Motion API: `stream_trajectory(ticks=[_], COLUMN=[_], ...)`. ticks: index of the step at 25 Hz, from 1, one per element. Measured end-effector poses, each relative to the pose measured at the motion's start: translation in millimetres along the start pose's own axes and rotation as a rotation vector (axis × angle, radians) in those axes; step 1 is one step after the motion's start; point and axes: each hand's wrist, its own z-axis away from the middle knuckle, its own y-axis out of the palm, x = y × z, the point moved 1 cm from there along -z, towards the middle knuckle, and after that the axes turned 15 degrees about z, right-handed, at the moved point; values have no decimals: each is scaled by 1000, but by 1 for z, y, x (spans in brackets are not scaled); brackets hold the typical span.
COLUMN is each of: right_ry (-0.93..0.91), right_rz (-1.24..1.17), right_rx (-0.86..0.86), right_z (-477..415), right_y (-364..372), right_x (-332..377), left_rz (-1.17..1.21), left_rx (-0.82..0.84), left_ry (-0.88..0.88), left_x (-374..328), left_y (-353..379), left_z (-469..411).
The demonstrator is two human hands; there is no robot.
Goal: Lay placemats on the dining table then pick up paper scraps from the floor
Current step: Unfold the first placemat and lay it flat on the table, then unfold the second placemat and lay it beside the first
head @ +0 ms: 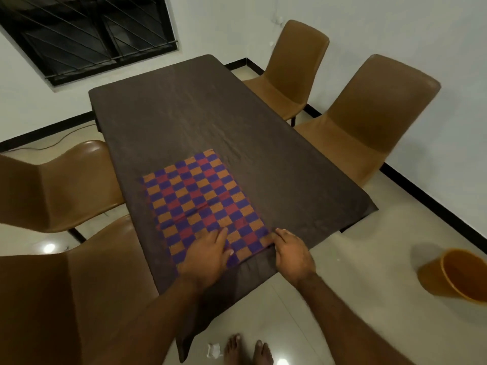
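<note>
A checkered placemat (200, 201) in orange, red and blue lies flat on the near half of the dark brown dining table (184, 109). My left hand (208, 255) rests palm down on the mat's near edge, fingers spread. My right hand (290, 251) touches the mat's near right corner, its fingers curled at the edge; whether they pinch the mat I cannot tell. A crumpled white paper scrap (213, 350) lies on the floor by my bare feet (247, 350), close to the table's near corner.
Two tan chairs (369, 122) stand along the table's right side and two more (60, 185) along its left. An orange bucket (456, 275) sits on the tiled floor at the right. A dark barred window (89, 30) is in the far wall.
</note>
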Motion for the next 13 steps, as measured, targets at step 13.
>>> stream_trajectory(ticks=[13], right_ry=[764], right_rz=[61], right_rx=[-57], right_z=[205], right_y=[28], right_x=[-173], left_rz=[-99], left_rx=[219], left_ry=[613], left_x=[-260], left_y=[127], left_z=[-67])
